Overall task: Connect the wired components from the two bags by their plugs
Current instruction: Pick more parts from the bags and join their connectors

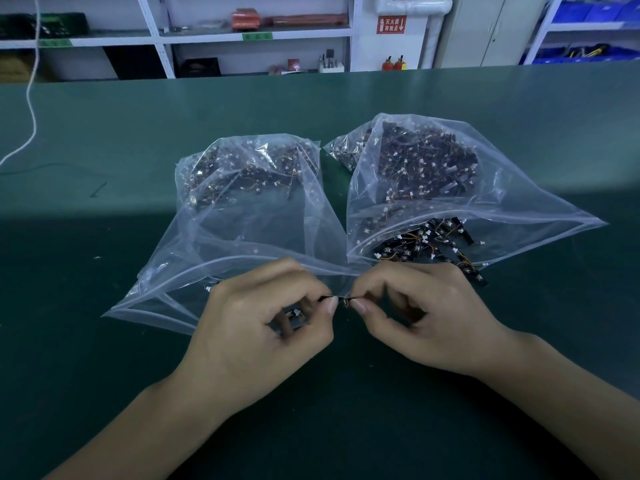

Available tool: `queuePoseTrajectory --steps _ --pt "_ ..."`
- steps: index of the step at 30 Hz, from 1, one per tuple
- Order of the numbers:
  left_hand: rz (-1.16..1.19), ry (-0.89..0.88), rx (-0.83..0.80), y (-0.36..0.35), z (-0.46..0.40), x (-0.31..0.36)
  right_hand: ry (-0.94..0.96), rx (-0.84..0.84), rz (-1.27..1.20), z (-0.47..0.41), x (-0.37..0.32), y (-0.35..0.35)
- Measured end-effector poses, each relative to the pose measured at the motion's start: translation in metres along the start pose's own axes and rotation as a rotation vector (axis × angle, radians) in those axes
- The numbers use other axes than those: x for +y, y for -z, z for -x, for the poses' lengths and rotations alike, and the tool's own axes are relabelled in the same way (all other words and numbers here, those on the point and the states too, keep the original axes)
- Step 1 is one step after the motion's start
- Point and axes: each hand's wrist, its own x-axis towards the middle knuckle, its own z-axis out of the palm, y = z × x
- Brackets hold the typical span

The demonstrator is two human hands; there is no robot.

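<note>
Both hands work near the table's front edge, centre: left hand (273, 317) and right hand (412, 306) each pinch a small wired plug (341, 301) between thumb and forefinger, tips almost meeting, so the mating step appears in hand; whether the plugs are seated cannot be told. Next move likely calls for aligning the connector halves and pressing straight in w/o bending the leads. Left bag (242, 209) and right bag (433, 174) lie open just behind, mid-table, holding the remaining components.
</note>
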Motion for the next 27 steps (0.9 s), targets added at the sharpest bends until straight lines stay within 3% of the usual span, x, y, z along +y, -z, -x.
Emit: queuePoseTrajectory --steps 27 --pt "-0.127 -0.064 0.012 -0.0011 0.0019 -0.0039 -0.035 -0.027 -0.025 -0.0007 0.0021 -0.0016"
